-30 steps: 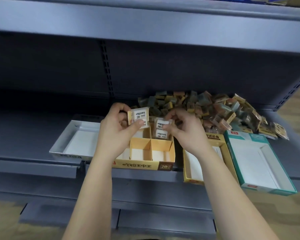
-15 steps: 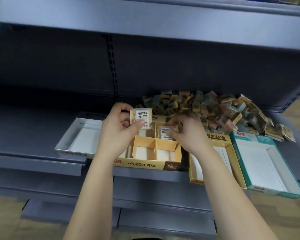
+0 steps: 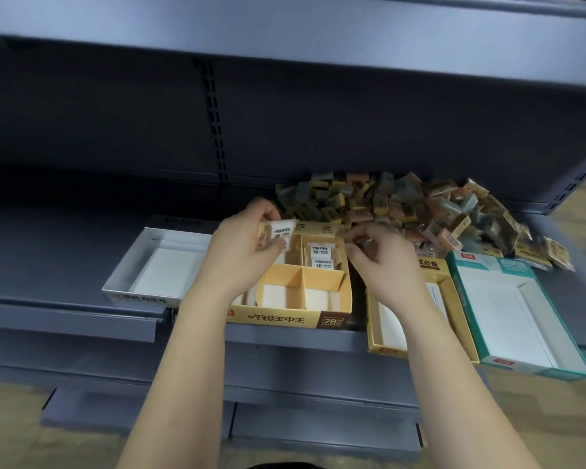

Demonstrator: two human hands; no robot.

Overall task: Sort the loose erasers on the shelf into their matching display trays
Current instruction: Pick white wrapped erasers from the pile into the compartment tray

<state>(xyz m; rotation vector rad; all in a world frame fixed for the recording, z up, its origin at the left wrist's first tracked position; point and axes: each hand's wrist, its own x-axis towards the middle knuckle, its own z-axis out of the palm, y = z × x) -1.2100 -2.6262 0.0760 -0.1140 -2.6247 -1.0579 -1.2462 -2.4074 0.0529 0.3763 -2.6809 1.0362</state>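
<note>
Where the right hand (image 3: pixel 383 265) curls its fingers (image 3: pixel 359 255) inward beside the right rim of the divided yellow tray (image 3: pixel 285 320), little can be made out. A small grey shape shows near the thumb, but I cannot tell whether it is pinched or merely lies behind. The left hand (image 3: pixel 241 258), at centre frame, pinches a white 2B eraser (image 3: pixel 279 231) between thumb and fingertips, held above the tray's upper left part. Whether a second one sits behind it is unclear.

The left arm covers the tray's left side, so only four compartments can be counted. The upper right one holds two white erasers (image 3: pixel 320 251), one in front of the other.

Four trays stand in a row along the front of the shelf (image 3: pixel 48 238): a white tray (image 3: pixel 170 272) at left, the divided one, a plain yellow tray (image 3: pixel 386 350) partly under the right forearm, and a teal tray (image 3: pixel 498 313) at right.

Behind them, right of centre, lies the pile of loose erasers (image 3: pixel 403 204), too blurred and too many to count, its near edge hidden by the right hand.
</note>
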